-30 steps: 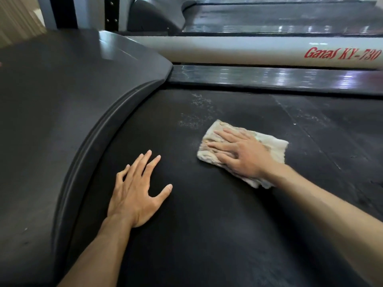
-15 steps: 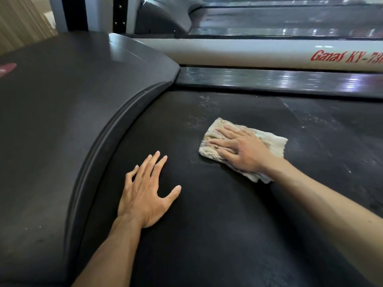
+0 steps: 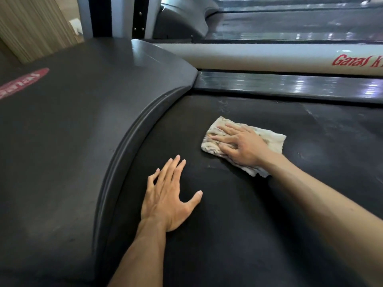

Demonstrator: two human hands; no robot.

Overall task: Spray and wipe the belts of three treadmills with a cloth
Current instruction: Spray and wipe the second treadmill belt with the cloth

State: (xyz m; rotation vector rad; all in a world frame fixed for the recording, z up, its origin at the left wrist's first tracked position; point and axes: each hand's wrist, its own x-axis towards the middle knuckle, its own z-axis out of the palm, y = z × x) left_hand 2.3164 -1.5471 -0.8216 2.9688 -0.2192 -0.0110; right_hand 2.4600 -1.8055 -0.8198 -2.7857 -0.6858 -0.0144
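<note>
A black treadmill belt (image 3: 238,235) fills the lower right of the head view. On it lies a folded, stained beige cloth (image 3: 273,139). My right hand (image 3: 242,146) presses flat on the cloth with straight fingers spread toward the left. My left hand (image 3: 167,195) rests flat on the bare belt nearer to me, fingers straight and thumb out, close to the curved edge of the motor cover. A patch of pale speckles (image 3: 223,104) shows on the belt beyond the cloth. No spray bottle is in view.
The grey motor cover (image 3: 72,152) rises at left with a red label (image 3: 22,82). A glossy black side rail (image 3: 290,85) and a white frame bar with red lettering (image 3: 259,59) border the belt's far side. A second treadmill belt (image 3: 290,23) lies beyond.
My right hand has slid the cloth slightly along the belt toward the side rail. The view has shifted left, showing more of the motor cover and its red label. My left hand stays planted.
</note>
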